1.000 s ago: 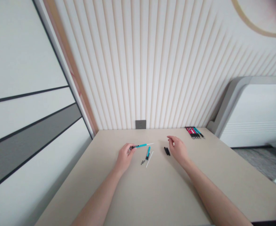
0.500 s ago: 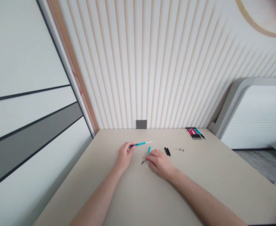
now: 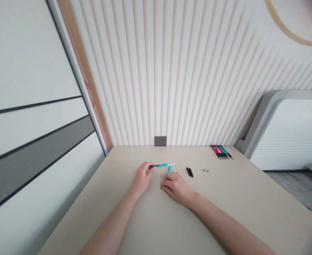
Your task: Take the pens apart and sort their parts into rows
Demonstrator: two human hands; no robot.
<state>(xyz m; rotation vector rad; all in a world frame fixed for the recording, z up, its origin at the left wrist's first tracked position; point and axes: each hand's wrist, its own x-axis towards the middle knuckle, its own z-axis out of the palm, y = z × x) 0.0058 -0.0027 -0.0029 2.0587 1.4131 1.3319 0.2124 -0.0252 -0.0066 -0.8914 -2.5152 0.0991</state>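
My left hand (image 3: 142,178) is closed on a partly assembled pen (image 3: 162,165), with a dark end by the fingers, a turquoise barrel and a thin white tip pointing right. My right hand (image 3: 177,187) is low over the table, its fingers bunched together. A small dark bit (image 3: 161,187) shows at its fingertips; what they pinch is too small to make out. Just beyond these fingers lies a turquoise pen barrel (image 3: 169,169), its near end covered by the hand. Two black grip sleeves (image 3: 189,172) rest to the right, and small metal cone tips (image 3: 205,170) lie farther right.
A row of red, white and turquoise pens (image 3: 221,152) lies at the table's back right. Behind the beige table (image 3: 156,223) stands a ribbed wall with a dark socket (image 3: 160,141). A white panelled cabinet (image 3: 39,148) is at left, a grey-white headboard (image 3: 291,131) at right.
My right hand has shifted slightly left and toward me, now covering the small dark parts and white piece seen before. The left hand with the pen has moved slightly right.
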